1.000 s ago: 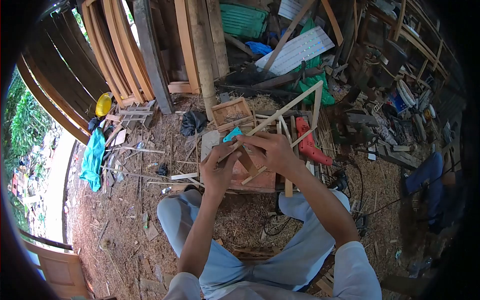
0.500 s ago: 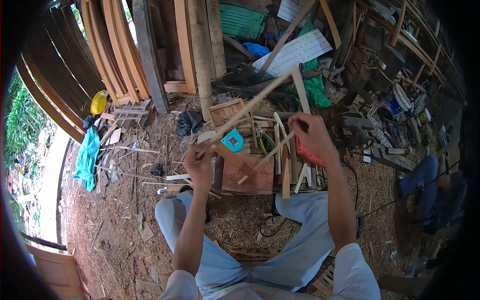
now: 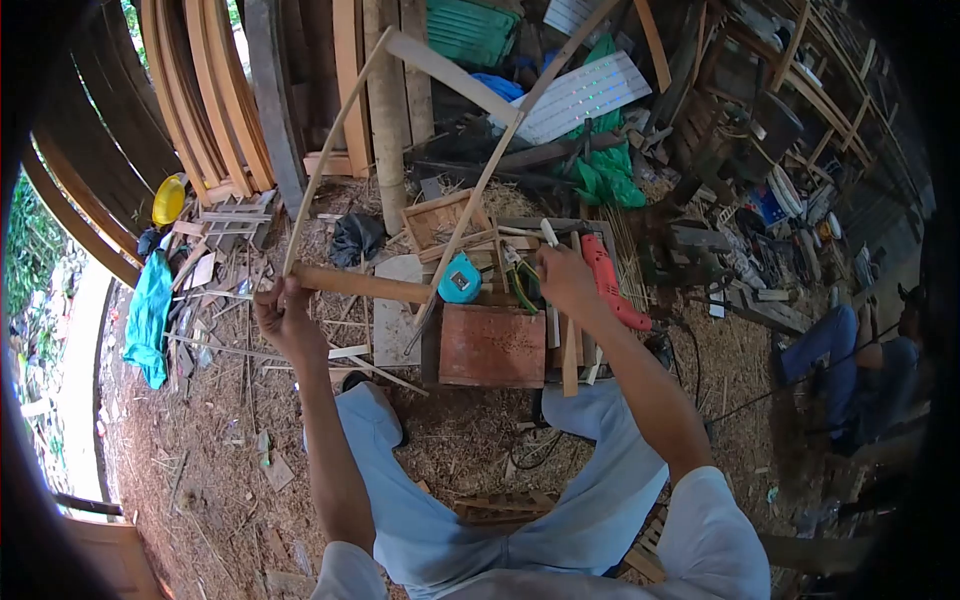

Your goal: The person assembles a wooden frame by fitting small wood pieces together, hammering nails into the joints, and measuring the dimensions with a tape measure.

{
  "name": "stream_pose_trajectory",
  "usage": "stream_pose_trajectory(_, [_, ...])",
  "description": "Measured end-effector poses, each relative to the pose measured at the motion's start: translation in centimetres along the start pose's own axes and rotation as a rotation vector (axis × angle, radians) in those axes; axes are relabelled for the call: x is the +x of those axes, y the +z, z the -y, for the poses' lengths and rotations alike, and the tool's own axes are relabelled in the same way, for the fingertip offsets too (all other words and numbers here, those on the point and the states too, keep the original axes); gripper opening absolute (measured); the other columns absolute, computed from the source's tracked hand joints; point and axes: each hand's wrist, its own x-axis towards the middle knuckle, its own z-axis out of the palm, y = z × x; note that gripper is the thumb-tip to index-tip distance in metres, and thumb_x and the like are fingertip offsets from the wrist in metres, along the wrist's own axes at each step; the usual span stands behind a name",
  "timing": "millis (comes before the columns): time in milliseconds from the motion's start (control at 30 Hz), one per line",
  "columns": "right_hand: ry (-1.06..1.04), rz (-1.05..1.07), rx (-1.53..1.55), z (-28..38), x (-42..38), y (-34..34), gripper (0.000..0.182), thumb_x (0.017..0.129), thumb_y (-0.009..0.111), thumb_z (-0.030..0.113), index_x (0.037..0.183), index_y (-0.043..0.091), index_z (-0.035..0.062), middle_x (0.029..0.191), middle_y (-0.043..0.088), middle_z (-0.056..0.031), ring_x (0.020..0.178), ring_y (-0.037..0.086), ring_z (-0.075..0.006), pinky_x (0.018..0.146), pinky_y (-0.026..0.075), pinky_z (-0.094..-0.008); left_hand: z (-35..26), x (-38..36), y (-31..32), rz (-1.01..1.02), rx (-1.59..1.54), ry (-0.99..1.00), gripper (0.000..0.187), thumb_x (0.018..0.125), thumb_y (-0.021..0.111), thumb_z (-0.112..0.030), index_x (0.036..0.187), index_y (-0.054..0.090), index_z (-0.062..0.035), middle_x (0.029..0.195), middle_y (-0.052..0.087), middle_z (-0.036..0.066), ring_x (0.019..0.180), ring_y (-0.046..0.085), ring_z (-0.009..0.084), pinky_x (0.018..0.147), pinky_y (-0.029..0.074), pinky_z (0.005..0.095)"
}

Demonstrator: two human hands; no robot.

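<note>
A thin wooden frame [image 3: 455,78] of joined strips stands up in front of me. My left hand [image 3: 283,310] pinches its lower left corner, where a flat crosspiece [image 3: 365,284] meets a long strip. Over the right part of the work board, my right hand [image 3: 568,275] is closed near a pale stick end [image 3: 549,232]; whether it grips the stick is hidden. Just right of that hand lies a red power tool [image 3: 603,272]. A turquoise tape measure [image 3: 461,279] and green-handled pliers [image 3: 522,284] rest between my hands, behind a reddish block [image 3: 492,346].
A small wooden tray [image 3: 437,222] and a black plastic bag [image 3: 357,239] lie beyond the work spot. Wood scraps and shavings cover the ground. Tall planks [image 3: 272,100] lean at the back left. Another person [image 3: 866,360] sits at the far right.
The wooden frame has swung left and now stands more upright, with my left hand moved left. My right hand has left the frame and moved left and down towards the tools.
</note>
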Motion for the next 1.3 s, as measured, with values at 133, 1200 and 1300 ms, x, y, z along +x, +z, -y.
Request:
stream_pose_trajectory(133, [-0.329,-0.169,-0.024,5.4,1.3,5.8,0.067,0.085,0.064,0.035,0.14,0.033,0.0116,0.133,0.039,-0.0254,0.12,0.045,-0.0425,0.096,0.039,-0.0578,2.5,-0.1,-0.9,-0.049,-0.045,-0.078,0.018,0.088,0.067,-0.009,0.084,0.05,-0.0054,0.086,0.061,0.006,0.076,0.062,0.0128,0.071,0.057,0.0303])
stream_pose_trajectory(1200, [0.249,-0.074,-0.425,-6.2,4.9,2.2,0.027,0.084,0.058,0.016,0.105,0.064,0.0002,0.112,0.061,-0.0235,0.107,0.059,-0.0364,0.08,0.051,-0.0438,5.1,-0.2,-0.7,0.027,-0.135,-0.145,0.018,0.087,0.069,-0.01,0.083,0.052,-0.0052,0.088,0.062,0.007,0.076,0.061,0.0115,0.068,0.057,0.0299])
stream_pose_trajectory(1300, [0.275,-0.118,-0.429,-5.3,4.4,2.3,0.028,0.085,0.056,0.018,0.104,0.065,0.0002,0.109,0.063,-0.0212,0.104,0.061,-0.0365,0.082,0.049,-0.045,5.4,0.0,-0.9,0.03,-0.141,-0.183,0.016,0.087,0.068,-0.01,0.084,0.053,-0.0055,0.088,0.063,0.007,0.078,0.063,0.0129,0.069,0.058,0.0307])
